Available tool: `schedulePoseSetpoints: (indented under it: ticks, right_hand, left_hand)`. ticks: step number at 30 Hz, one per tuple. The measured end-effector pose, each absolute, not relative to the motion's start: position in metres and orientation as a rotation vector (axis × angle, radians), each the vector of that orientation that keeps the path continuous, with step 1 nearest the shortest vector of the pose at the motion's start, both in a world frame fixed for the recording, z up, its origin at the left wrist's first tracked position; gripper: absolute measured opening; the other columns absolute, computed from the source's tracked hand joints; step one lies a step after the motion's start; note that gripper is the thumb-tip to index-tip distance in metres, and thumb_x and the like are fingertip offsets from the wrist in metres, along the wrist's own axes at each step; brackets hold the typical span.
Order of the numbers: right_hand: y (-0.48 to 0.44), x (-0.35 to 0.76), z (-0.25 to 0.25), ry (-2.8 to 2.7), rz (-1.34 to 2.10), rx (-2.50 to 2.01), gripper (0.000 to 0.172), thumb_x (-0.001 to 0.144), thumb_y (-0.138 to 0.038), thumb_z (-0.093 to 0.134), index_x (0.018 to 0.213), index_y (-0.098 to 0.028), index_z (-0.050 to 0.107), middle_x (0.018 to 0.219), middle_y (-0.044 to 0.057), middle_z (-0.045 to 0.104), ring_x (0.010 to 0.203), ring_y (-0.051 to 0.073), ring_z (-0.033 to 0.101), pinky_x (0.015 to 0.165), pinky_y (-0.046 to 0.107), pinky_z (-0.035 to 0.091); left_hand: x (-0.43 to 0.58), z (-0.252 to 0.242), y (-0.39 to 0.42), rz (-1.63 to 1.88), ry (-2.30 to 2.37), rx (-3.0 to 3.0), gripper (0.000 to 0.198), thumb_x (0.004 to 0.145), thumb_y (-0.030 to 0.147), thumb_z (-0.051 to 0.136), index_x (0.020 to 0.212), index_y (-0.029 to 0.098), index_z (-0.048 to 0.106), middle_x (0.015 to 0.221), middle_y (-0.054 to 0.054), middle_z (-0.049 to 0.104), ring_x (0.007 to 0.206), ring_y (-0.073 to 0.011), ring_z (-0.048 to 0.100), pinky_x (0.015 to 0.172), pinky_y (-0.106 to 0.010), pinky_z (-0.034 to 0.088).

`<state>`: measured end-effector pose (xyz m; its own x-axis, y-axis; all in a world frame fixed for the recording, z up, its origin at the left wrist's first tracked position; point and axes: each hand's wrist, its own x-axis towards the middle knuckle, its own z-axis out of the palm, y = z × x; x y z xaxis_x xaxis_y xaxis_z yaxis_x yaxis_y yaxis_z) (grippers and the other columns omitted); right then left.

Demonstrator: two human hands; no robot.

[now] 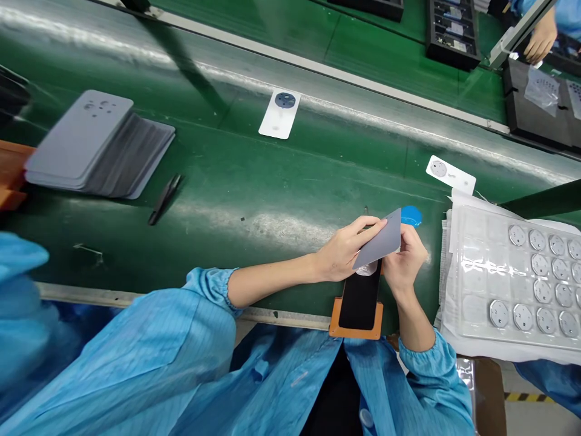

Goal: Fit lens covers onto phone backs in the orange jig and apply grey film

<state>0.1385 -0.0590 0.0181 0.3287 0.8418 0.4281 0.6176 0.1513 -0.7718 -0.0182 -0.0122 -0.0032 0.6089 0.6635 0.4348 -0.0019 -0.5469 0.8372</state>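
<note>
A thin grey phone back cover (379,240) is tilted up in front of me. My left hand (345,249) grips its left side between thumb and fingers. At the cover's right edge, my right hand (405,257) is closed with its fingers curled against it; the fingertips are partly hidden. Directly below lies an orange fixture (336,327) bearing a black pad (360,303). A round, shiny clear piece (367,268) shows on the pad's upper end, partly covered by the back cover. Just beyond my right hand is a blue disc (411,215).
Stacked grey back covers (86,139) lie at left near black tweezers (164,198). A clear tray (481,266) with several round camera pieces is at right. White cards (278,124) lie farther back. Across the rail, a co-worker's hand (541,37) is near black trays (454,36).
</note>
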Motion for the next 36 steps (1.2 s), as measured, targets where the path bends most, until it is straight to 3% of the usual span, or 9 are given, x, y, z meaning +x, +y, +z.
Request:
schedulePoseSetpoints:
  ticks: [5, 8, 12, 15, 20, 25, 30, 36]
  right_hand:
    - [-0.051, 0.138, 0.016, -1.348, 0.186, -1.636, 0.013, 0.085, -0.023, 0.056, 0.072, -0.021, 0.059, 0.073, 0.000, 0.063, 0.068, 0.015, 0.058, 0.068, 0.029, 0.049]
    - [-0.042, 0.160, 0.011, -1.196, 0.273, -1.753, 0.009, 0.077, -0.025, 0.058, 0.071, -0.021, 0.061, 0.072, 0.000, 0.065, 0.063, 0.015, 0.056, 0.064, 0.029, 0.047]
    - [-0.029, 0.212, 0.003, -0.959, 0.352, -2.027, 0.009, 0.071, -0.025, 0.059, 0.066, -0.019, 0.064, 0.064, 0.000, 0.065, 0.060, 0.017, 0.058, 0.065, 0.031, 0.046]
    - [-0.027, 0.230, 0.006, -0.946, 0.388, -2.144, 0.011, 0.072, -0.026, 0.060, 0.066, -0.018, 0.064, 0.060, 0.001, 0.064, 0.060, 0.019, 0.060, 0.067, 0.032, 0.048]
    - [-0.042, 0.180, 0.026, -1.191, 0.249, -1.726, 0.024, 0.088, -0.041, 0.061, 0.083, -0.019, 0.068, 0.077, 0.004, 0.070, 0.067, 0.017, 0.065, 0.062, 0.029, 0.054]
    - [-0.045, 0.129, 0.023, -1.464, 0.096, -1.587, 0.022, 0.091, -0.038, 0.062, 0.094, -0.018, 0.070, 0.086, 0.008, 0.075, 0.071, 0.018, 0.071, 0.066, 0.030, 0.060]
    - [-0.040, 0.127, 0.014, -1.403, 0.104, -1.619, 0.021, 0.093, -0.029, 0.054, 0.089, -0.019, 0.071, 0.085, 0.007, 0.077, 0.072, 0.018, 0.074, 0.068, 0.030, 0.062]
    - [-0.042, 0.130, 0.019, -1.369, 0.155, -1.616, 0.021, 0.092, -0.028, 0.053, 0.085, -0.021, 0.070, 0.082, 0.005, 0.077, 0.070, 0.017, 0.074, 0.067, 0.029, 0.062]
  left_hand:
    - [-0.007, -0.001, -0.014, 0.925, 0.728, 1.508, 0.043, 0.101, 0.045, 0.049, 0.126, 0.016, 0.069, 0.125, -0.011, 0.071, 0.119, -0.0278, 0.067, 0.107, -0.040, 0.053]
    - [-0.004, 0.003, -0.004, 0.962, 0.812, 0.992, 0.050, 0.095, 0.057, 0.060, 0.119, 0.014, 0.068, 0.119, -0.014, 0.074, 0.110, -0.0308, 0.072, 0.098, -0.047, 0.059]
    - [-0.014, 0.013, 0.018, 1.028, 0.798, 0.726, 0.050, 0.091, 0.052, 0.069, 0.120, 0.011, 0.064, 0.121, -0.017, 0.073, 0.110, -0.0299, 0.072, 0.098, -0.048, 0.060]
    - [-0.020, 0.020, 0.026, 1.085, 0.812, 0.754, 0.051, 0.092, 0.052, 0.068, 0.124, 0.012, 0.063, 0.127, -0.017, 0.070, 0.112, -0.0290, 0.071, 0.099, -0.046, 0.060]
    - [-0.015, 0.011, 0.014, 1.115, 0.841, 0.993, 0.059, 0.090, 0.060, 0.066, 0.129, 0.015, 0.064, 0.137, -0.014, 0.065, 0.119, -0.0305, 0.068, 0.101, -0.046, 0.060]
    - [-0.014, -0.002, -0.006, 0.985, 0.917, 1.428, 0.055, 0.098, 0.060, 0.052, 0.117, 0.014, 0.075, 0.125, -0.013, 0.072, 0.125, -0.0303, 0.064, 0.116, -0.046, 0.046]
    - [-0.012, 0.000, -0.012, 1.022, 0.791, 1.634, 0.050, 0.102, 0.049, 0.050, 0.135, 0.015, 0.065, 0.133, -0.011, 0.069, 0.124, -0.0267, 0.065, 0.111, -0.040, 0.051]
    - [-0.012, 0.003, -0.013, 1.028, 0.724, 1.706, 0.046, 0.104, 0.040, 0.046, 0.142, 0.017, 0.060, 0.142, -0.011, 0.062, 0.131, -0.0259, 0.061, 0.115, -0.039, 0.047]
